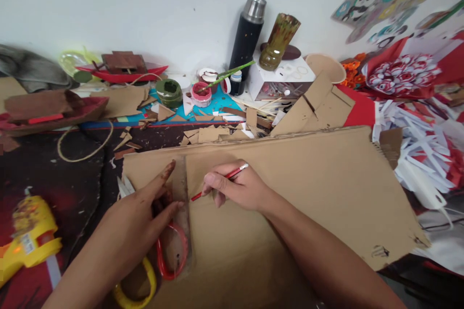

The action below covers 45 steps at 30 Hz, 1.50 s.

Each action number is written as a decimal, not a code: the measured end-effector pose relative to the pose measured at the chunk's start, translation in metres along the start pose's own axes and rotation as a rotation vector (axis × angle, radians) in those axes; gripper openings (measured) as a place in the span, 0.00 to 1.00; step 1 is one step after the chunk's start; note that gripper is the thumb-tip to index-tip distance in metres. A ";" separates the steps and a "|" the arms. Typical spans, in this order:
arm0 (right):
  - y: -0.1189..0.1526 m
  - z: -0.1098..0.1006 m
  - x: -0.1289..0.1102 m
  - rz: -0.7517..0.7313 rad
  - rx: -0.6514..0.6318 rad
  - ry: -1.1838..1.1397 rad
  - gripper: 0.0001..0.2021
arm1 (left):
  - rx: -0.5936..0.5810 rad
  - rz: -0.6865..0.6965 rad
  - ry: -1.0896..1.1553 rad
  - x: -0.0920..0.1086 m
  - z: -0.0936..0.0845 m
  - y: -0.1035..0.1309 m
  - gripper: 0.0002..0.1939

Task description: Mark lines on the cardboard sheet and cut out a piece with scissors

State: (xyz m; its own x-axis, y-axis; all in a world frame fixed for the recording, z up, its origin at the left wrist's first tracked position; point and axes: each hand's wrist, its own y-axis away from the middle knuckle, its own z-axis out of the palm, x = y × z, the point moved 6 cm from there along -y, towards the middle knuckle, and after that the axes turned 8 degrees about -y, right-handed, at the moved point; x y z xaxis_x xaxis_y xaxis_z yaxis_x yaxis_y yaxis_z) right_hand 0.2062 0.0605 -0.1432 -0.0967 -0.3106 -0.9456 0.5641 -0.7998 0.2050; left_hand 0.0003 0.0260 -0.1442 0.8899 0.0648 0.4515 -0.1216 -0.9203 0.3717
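A large sheet of brown cardboard lies before me. My right hand grips a red pencil with a pale eraser end, its tip close to the edge of a see-through straight strip, seemingly a ruler. My left hand rests on that strip, index finger and thumb stretched apart and the other fingers curled under. Beneath the left hand lie scissors with one red and one yellow handle loop; their blades poke out on its far side, and the middle is hidden.
A yellow glue gun lies at left, near a model boat. Behind the cardboard are a second boat, paint jars, cardboard scraps, a black flask and a white box. Paper shreds pile up at right.
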 end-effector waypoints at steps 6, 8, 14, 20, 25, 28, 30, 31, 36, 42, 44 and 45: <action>0.001 0.001 0.000 0.007 -0.021 0.018 0.31 | 0.015 0.007 0.016 -0.004 0.002 0.000 0.48; 0.001 0.001 0.000 0.005 -0.018 0.019 0.30 | 0.019 0.013 0.018 -0.004 0.002 -0.001 0.48; 0.001 0.000 0.003 0.002 0.004 0.060 0.29 | 0.004 -0.005 0.005 -0.002 0.001 0.000 0.49; 0.002 0.000 0.002 -0.022 0.013 0.127 0.27 | -0.011 -0.023 0.000 -0.001 0.000 0.000 0.51; 0.003 0.000 -0.001 -0.033 0.012 0.132 0.27 | 0.005 -0.031 -0.004 -0.003 0.000 -0.001 0.50; 0.003 0.000 -0.002 -0.030 0.015 0.131 0.27 | 0.005 -0.025 -0.004 -0.001 -0.001 0.000 0.50; 0.003 0.000 -0.001 -0.025 0.013 0.128 0.27 | -0.005 -0.014 -0.003 0.001 -0.002 0.000 0.50; 0.003 0.000 -0.001 -0.023 0.011 0.125 0.27 | -0.012 -0.010 -0.004 0.002 -0.002 0.000 0.51; 0.003 0.000 0.001 -0.018 0.004 0.127 0.27 | -0.021 -0.042 -0.015 0.005 -0.004 -0.001 0.52; 0.003 0.000 -0.001 -0.026 0.017 0.133 0.25 | -0.025 -0.043 -0.011 0.005 -0.004 -0.001 0.51; 0.003 0.000 -0.001 -0.024 0.012 0.125 0.24 | -0.016 -0.034 -0.002 0.005 -0.005 -0.001 0.51; 0.003 0.000 -0.001 -0.024 0.009 0.121 0.24 | -0.019 -0.032 0.001 0.005 -0.004 -0.001 0.51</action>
State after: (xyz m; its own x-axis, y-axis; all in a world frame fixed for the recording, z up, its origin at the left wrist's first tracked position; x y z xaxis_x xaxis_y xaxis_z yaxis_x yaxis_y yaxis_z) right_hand 0.2076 0.0586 -0.1414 -0.0103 -0.2281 -0.9736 0.5557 -0.8107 0.1841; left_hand 0.0031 0.0288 -0.1386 0.8929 0.0946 0.4401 -0.1015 -0.9102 0.4015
